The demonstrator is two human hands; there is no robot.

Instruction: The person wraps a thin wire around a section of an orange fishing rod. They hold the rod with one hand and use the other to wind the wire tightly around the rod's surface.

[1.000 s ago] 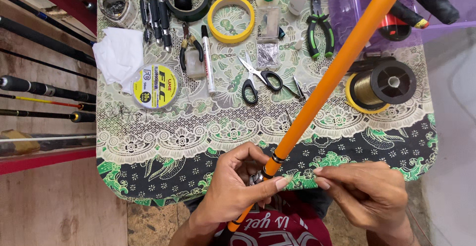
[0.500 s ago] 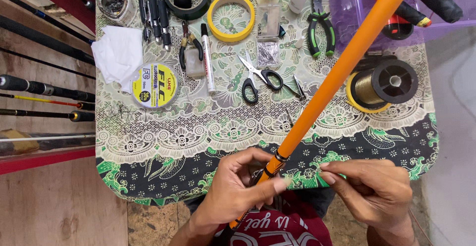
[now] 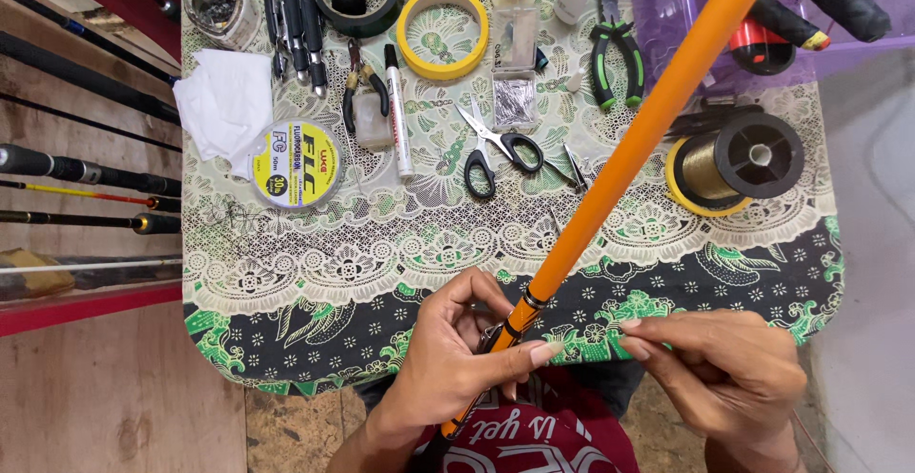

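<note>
I held an orange fishing rod (image 3: 648,134) that ran diagonally from my lap up to the far right, above the table (image 3: 315,273). My left hand (image 3: 453,368) was closed around its dark banded lower end at the table's near edge, thumb stretched out to the right. My right hand (image 3: 724,378) sat just right of it, its fingers (image 3: 640,336) pinched shut; whether they held a fine thread, I could not tell. To work well here, I judged the rod needed a steady grip and any thread even tension.

On the patterned tablecloth beyond lay black-handled scissors (image 3: 496,149), a white marker (image 3: 397,111), a yellow tape ring (image 3: 442,17) and green-handled pliers (image 3: 615,53). To the left sat a round yellow line spool (image 3: 291,166) and a white cloth (image 3: 227,106); to the right, a large black spool of golden line (image 3: 739,160).
</note>
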